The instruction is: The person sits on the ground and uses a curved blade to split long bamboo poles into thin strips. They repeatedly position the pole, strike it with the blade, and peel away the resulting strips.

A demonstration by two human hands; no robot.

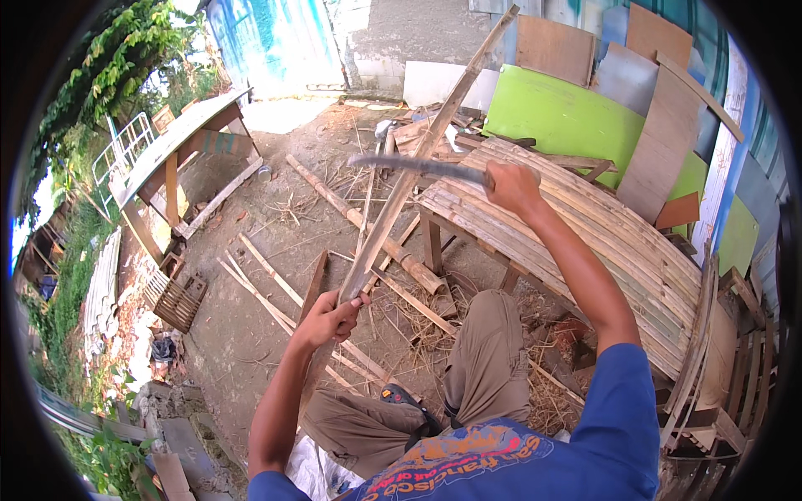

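My left hand is closed around a long split bamboo strip, which slants from beside my left leg up and away to the far right. In my raised right hand is the handle of a machete. Its dark, slightly curved blade points left and crosses the strip well above my left hand. Whether the blade touches the strip or passes in front of it, I cannot tell. Between my bent knees and beyond, thin bamboo strips and shavings lie on the ground.
A bamboo-slat bench stands close on my right. A thick bamboo pole lies ahead on the dirt. At the left are a wooden table and a slatted crate. A green panel and boards lean against the far wall.
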